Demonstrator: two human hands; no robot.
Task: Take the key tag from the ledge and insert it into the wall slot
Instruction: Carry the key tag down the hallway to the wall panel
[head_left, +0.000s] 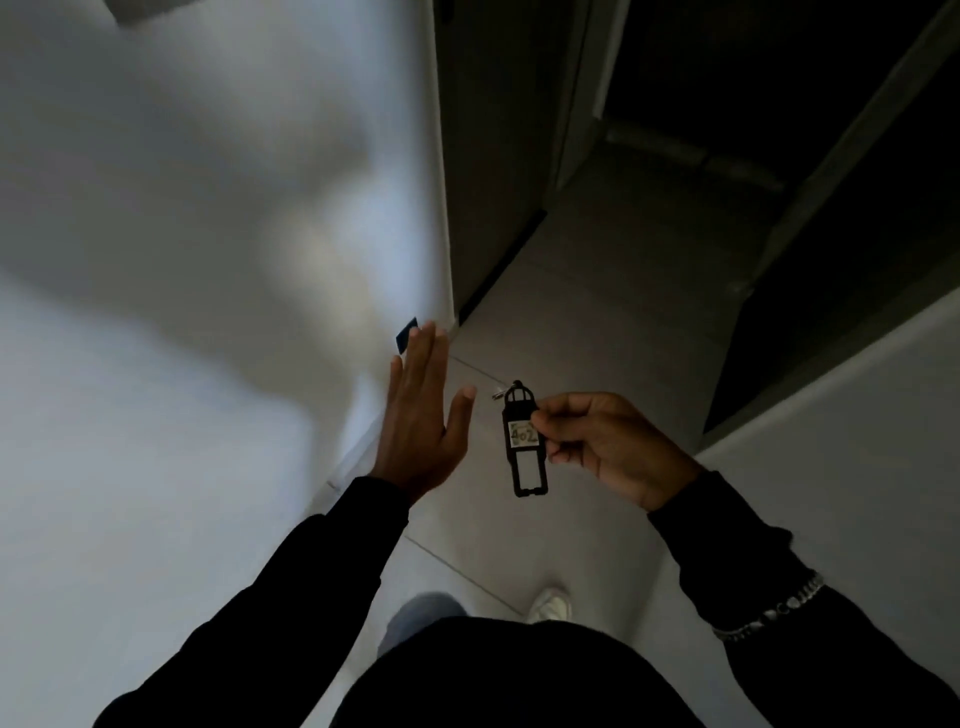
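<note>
— Where's the tag?

— My right hand (608, 447) pinches the key tag (525, 441) by its edge; it hangs upright (label reads 402). So the pickup's done.

— And the slot?

— Maybe the dark plate (407, 335) up-left of the grip, past my spread left hand (421, 415). Insertion remains.

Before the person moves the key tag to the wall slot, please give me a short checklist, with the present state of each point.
1. Key tag is off the ledge and held: ok, right hand pinches its side.
2. Tag hangs free, nothing snagged: ok.
3. Left hand empty: ok, open, by the white wall.
4. Wall slot located: cannot tell; a dark patch shows beyond the left fingertips.
5. Label readable: ok, roughly 402.
</note>
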